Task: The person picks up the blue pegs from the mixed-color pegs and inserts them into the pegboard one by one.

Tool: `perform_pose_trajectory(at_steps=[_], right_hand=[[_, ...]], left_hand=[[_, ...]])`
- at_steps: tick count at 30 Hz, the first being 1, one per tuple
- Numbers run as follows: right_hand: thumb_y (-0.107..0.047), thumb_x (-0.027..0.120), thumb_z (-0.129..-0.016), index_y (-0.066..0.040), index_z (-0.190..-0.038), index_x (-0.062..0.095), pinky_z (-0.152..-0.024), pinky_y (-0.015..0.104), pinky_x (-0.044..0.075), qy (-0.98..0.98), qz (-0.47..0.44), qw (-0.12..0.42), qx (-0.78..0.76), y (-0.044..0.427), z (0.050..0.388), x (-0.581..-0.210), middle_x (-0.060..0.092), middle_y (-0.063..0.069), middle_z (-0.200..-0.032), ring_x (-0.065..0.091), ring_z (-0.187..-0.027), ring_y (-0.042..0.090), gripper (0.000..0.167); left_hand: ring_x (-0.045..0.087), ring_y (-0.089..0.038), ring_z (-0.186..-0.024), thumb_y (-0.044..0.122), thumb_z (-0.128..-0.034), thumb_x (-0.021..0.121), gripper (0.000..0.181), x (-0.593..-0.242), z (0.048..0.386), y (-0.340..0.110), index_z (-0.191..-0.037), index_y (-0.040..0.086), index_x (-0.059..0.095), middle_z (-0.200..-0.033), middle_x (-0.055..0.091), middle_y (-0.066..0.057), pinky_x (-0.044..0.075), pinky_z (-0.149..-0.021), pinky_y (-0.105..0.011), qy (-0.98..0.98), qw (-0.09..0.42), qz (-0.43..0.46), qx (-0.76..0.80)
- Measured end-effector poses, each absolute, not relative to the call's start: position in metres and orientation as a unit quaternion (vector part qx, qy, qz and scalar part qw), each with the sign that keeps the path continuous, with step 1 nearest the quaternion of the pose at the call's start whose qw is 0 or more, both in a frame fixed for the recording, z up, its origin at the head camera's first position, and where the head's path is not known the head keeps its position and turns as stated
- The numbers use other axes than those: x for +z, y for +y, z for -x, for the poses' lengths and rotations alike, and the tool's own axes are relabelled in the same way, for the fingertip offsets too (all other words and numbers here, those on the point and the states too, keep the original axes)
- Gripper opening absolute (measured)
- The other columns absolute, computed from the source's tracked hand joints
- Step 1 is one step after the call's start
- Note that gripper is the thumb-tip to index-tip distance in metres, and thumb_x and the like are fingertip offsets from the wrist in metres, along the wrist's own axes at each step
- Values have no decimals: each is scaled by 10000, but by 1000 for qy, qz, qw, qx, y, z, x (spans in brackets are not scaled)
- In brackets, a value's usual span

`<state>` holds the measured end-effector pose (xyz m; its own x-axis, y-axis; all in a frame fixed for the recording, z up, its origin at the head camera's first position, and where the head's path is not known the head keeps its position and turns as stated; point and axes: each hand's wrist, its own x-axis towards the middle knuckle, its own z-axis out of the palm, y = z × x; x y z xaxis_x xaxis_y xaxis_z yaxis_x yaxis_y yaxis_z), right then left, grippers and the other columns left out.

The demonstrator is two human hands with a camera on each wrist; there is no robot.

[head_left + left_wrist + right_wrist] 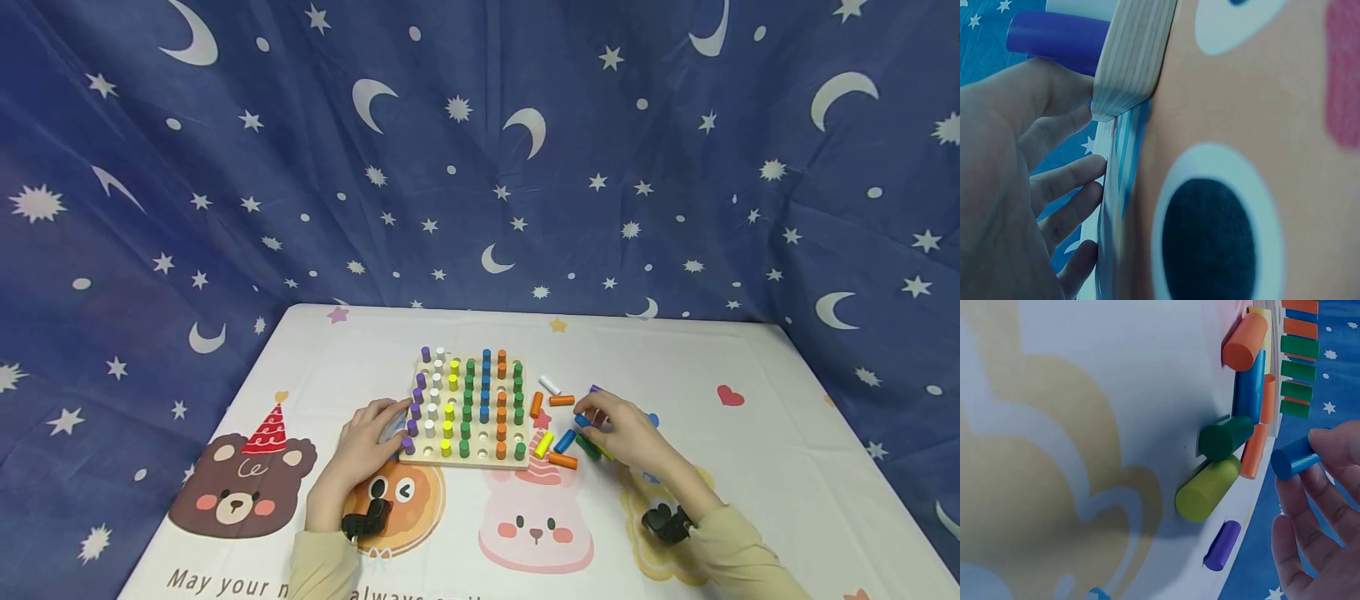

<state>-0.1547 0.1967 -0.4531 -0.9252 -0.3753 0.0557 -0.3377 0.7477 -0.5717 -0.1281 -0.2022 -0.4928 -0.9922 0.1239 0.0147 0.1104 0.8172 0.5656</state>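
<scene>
A wooden pegboard [491,463] stands on the table with upright pegs in columns of purple, white, yellow, green, blue, orange and green. My left hand [367,442] touches its left edge, thumb and a fingertip against the wood beside a purple peg [1054,37], the other fingers loosely spread. To the board's right, my right hand [630,429] pinches a blue peg [1294,457] between thumb and fingers, raised off the table. Near that hand lie a dark green peg [1225,439], a yellow peg [1207,490] and a purple peg [1222,545].
More loose pegs lie between board and right hand: a white peg [550,385], several orange ones, a yellow peg [543,444] and a blue peg [565,442]. A cartoon-printed white cloth [675,350] covers the table. Behind it hangs a blue star-and-moon curtain [465,200].
</scene>
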Motion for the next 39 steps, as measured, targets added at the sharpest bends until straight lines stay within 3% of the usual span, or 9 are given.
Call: perform_pose_trajectory(at_steps=[14,22,29,33,39], right_hand=[[-51,693,-828,-102,-1101,642,-747,371,531,920,213,36,-327,182,154,-447,630,-25,-946,582,-838,113,282],[-28,691,-822,-96,-1060,644,-775,399,541,906,231,25,-353,171,156,-443,678,4,-1044,625,-860,113,253],[-16,696,-816,-111,-1031,629,-800,435,536,902,240,24,-358,162,156,-439,640,-20,-961,624,-850,105,245],[-26,697,-817,-144,-1014,620,-805,394,534,901,234,31,-364,155,155,-436,634,-25,-954,616,-851,103,243],[-32,697,-819,-111,-1038,635,-816,371,539,898,242,25,-368,146,154,-433,646,-46,-981,617,-863,95,241]], left_hand=[[382,-358,-1302,253,-916,585,520,-494,129,-203,-1423,213,476,-1412,452,-117,277,-1052,-611,953,15,-59,296],[380,-358,-1303,251,-916,582,520,-494,129,-203,-1424,216,475,-1413,451,-117,280,-1051,-607,953,15,-60,297],[394,-355,-1289,248,-915,585,519,-494,128,-203,-1422,213,479,-1408,456,-117,289,-1047,-607,954,10,-62,292],[390,-356,-1298,256,-917,584,518,-494,129,-202,-1422,216,478,-1414,453,-114,288,-1044,-608,954,12,-61,293],[384,-356,-1309,261,-919,580,516,-494,129,-202,-1422,216,476,-1422,448,-112,286,-1046,-608,954,17,-58,293]])
